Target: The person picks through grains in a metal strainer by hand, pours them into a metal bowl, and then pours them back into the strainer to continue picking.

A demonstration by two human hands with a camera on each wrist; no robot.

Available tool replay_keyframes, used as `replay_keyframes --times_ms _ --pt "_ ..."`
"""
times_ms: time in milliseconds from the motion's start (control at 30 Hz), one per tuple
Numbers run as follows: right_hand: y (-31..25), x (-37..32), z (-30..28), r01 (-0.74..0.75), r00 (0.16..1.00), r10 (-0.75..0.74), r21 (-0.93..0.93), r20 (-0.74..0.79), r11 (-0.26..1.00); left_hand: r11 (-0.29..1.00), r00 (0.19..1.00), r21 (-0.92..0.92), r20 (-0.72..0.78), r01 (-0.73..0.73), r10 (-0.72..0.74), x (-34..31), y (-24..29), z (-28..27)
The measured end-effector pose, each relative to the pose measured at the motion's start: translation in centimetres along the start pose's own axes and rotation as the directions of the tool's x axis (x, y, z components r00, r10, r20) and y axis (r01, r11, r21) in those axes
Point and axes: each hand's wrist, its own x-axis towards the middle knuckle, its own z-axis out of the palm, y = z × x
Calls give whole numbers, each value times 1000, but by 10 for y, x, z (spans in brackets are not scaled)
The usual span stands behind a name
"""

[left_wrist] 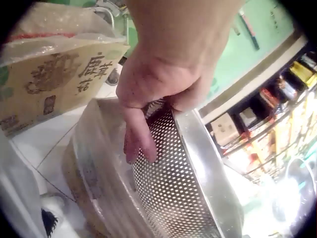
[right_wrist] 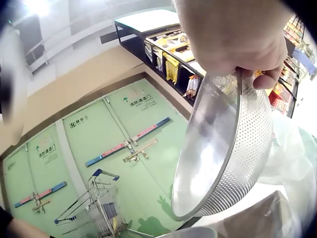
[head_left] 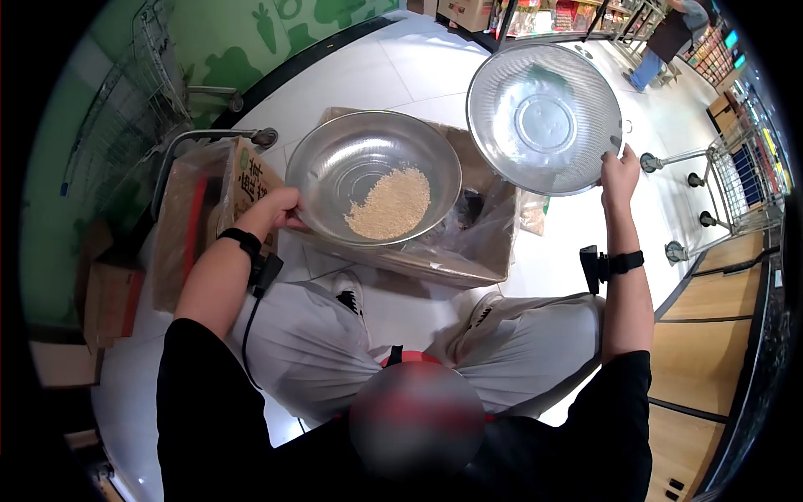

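Observation:
My left hand [head_left: 286, 206] grips the near-left rim of a wide metal colander [head_left: 326, 163]. A heap of pale beige granules [head_left: 391, 203] lies in its lower right part. The left wrist view shows its perforated outer wall [left_wrist: 168, 173], with fingers [left_wrist: 141, 141] against it and the thumb side over the rim. Up and to the right, my right hand [head_left: 620, 174] pinches the rim of a second metal colander [head_left: 535, 121], which holds nothing and hangs tilted in the right wrist view, its holes [right_wrist: 250, 144] visible along the side.
Beneath the first colander stands an open cardboard carton [head_left: 477, 272] lined with clear plastic. Another printed carton [head_left: 251, 180] is at left, beside a wire trolley [head_left: 155, 92]. A cart [head_left: 736, 180] stands at right, and a person [head_left: 669, 42] is by the shelves behind.

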Motion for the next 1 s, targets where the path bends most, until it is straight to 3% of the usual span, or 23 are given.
replay_keyframes --times_ms 133,200,333,400,533,633,767,800,833,933,1000 --pt "1 1 -13 30 999 -29 52 -30 998 994 992 57 -78 -94 98 -25 19 -31" --pt "-2 -2 -19 21 998 -18 45 -57 999 976 962 59 -168 -209 216 -48 22 -50" --pt "-3 -4 -26 -19 999 20 18 -46 1000 961 942 -17 -204 -275 266 -63 12 -31" --pt "-4 -6 -26 -50 999 51 41 -17 998 959 954 -32 -113 -283 278 -52 2 -7" --pt "1 -3 -25 -81 997 81 38 -5 996 964 962 -17 -79 -265 263 -26 -4 -27" --pt "-1 -7 -27 -28 999 28 -28 -22 999 925 969 -294 -129 -241 212 -54 8 -37" --pt "-6 -8 -31 -22 999 26 -146 22 989 915 942 -239 -167 -326 292 -50 19 -36" --pt "-10 -10 -30 -20 999 24 -142 28 990 926 929 -138 -175 -351 326 -46 25 -23" --pt "-15 -13 -28 -77 993 93 -188 79 979 928 916 -36 -176 -372 360 -43 29 -16" --pt "-38 -19 -31 -143 963 199 -283 181 948 930 919 -16 -164 -367 360 -40 37 -8" --pt "-42 -21 -35 -178 939 267 -358 216 916 928 923 -98 -184 -358 337 -48 41 -17"
